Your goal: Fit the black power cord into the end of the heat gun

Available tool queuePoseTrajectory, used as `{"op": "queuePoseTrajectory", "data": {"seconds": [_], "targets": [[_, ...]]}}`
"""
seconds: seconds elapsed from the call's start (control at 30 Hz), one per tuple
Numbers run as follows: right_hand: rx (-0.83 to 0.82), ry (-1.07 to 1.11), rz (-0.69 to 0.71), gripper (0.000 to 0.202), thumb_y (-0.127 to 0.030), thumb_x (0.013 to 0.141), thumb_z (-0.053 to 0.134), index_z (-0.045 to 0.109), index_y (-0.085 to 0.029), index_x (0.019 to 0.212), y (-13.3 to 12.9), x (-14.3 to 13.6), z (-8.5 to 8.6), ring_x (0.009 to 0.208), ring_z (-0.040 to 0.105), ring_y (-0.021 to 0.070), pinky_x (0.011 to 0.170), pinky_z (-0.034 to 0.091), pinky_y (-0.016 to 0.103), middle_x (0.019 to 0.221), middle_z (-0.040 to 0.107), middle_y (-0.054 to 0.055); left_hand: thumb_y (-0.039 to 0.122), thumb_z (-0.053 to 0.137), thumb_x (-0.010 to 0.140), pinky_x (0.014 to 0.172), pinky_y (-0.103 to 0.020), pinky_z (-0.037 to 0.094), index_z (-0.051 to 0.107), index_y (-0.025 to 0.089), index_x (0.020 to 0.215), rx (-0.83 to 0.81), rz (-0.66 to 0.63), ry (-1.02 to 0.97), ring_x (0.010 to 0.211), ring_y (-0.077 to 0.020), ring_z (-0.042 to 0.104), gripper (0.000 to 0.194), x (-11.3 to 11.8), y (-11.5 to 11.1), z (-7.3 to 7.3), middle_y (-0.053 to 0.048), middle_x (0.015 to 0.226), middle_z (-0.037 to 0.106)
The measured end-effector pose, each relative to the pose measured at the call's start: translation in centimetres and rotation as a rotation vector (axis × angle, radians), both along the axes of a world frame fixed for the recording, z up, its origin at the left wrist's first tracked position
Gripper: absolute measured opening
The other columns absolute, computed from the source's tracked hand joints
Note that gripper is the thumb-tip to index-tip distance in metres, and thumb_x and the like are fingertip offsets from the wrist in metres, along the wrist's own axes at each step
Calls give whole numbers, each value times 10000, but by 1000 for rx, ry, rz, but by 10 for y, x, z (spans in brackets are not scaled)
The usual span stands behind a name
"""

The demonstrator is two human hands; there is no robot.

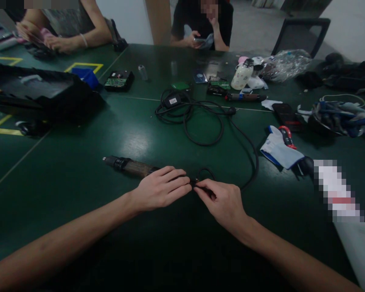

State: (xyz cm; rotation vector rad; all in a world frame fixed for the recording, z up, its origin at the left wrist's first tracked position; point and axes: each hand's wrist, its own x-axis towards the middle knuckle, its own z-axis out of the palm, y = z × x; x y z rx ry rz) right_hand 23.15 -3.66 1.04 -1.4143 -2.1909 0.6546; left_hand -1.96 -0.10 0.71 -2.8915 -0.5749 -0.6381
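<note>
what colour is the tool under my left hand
The tool looks brown with a black front; head view.

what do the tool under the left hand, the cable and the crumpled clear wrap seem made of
Tool: probably hard plastic, dull brown and black; its bright tip looks metal. Cable: likely rubber or soft plastic, smooth, bending in loops. Wrap: probably thin plastic film, glossy, transparent, creased.

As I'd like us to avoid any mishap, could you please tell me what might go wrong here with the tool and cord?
The dark tool has a rounded body and might roll or twist, since the left hand covers only its rear part.
The cord lies in loose loops and passes close by the right hand, so an arm could snag it.
The fingertips hide most of the spot between the hands, so a slip there might go unnoticed.
</note>
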Motion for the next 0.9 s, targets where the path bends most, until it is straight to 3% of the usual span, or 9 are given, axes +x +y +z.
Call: {"op": "queuePoseTrajectory", "data": {"seconds": [0.3,0.67,0.9], "targets": [[-62,-12,-19,159,-414,971,654,709,-266,987,-2,-7,8,634,637,127,611,378,259,724,699,-53,157,555,1014,1037,-408,498,648,157,1171,-19,-3,-7,1264,-245,603,182,1,0,-2,-65,1227,710],[-20,-30,14,194,-394,1035,566,692,-248,1028,0,-5,1,636,656,121,610,377,257,817,752,-29,176,559,1016,1035,-380,493,628,171,1225,-43,30,-13,1242,-215,609,219,3,0,-3,-54,1251,697],[16,-104,12,203,-418,1017,588,699,-248,1037,0,-6,0,595,662,129,595,366,264,745,739,-35,205,608,1000,1007,-380,501,616,172,1268,-39,58,-32,1200,-219,628,270,2,-1,-6,-55,1211,703]]}}
